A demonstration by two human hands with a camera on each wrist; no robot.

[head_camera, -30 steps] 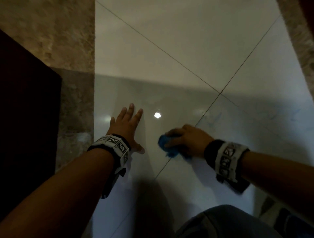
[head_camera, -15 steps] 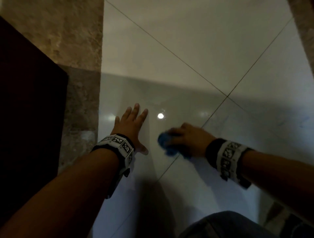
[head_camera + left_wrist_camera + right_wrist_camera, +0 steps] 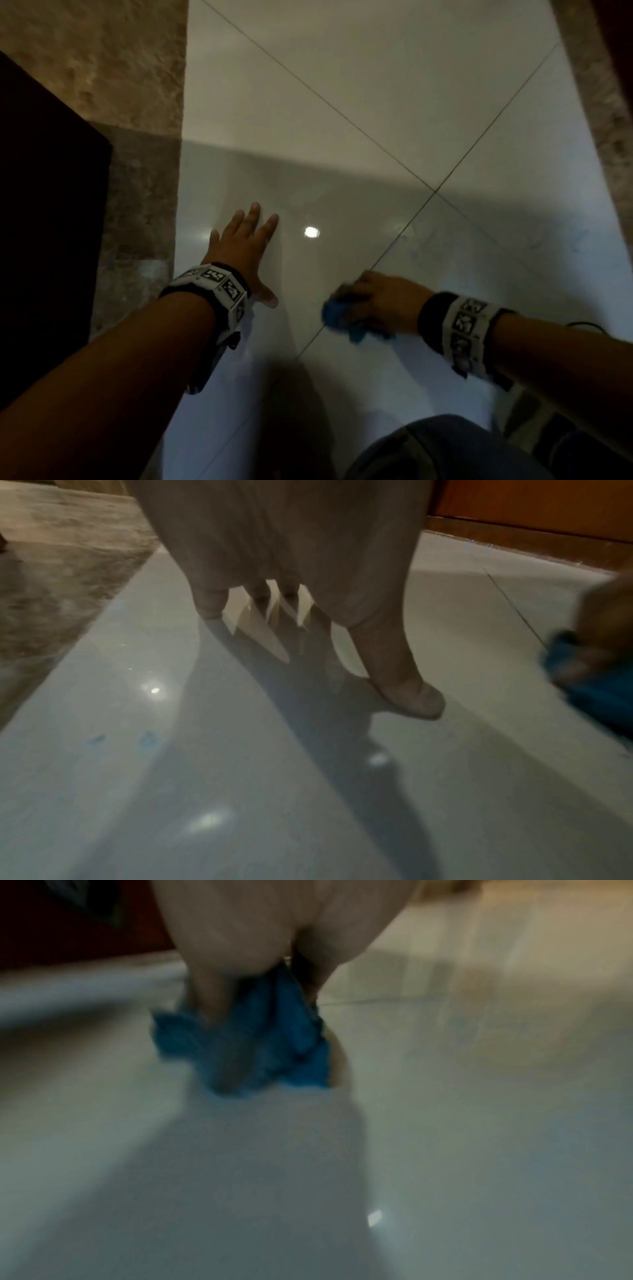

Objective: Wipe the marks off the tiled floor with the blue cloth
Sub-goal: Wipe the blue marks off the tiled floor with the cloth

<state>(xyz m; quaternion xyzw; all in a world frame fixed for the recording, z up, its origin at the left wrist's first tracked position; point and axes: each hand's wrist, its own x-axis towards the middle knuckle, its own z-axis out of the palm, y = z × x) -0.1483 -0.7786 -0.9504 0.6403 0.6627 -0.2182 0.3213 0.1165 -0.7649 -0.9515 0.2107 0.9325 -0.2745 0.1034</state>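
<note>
Right wrist view blurs the blue cloth [image 3: 274, 1042] under the right hand [image 3: 240, 934].

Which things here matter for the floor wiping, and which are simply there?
Part of the job:
- blue cloth, gripped by the right hand
- tiled floor, with faint blue marks
- left hand, flat on the floor

Simply there:
- mottled stone border
- dark panel
</note>
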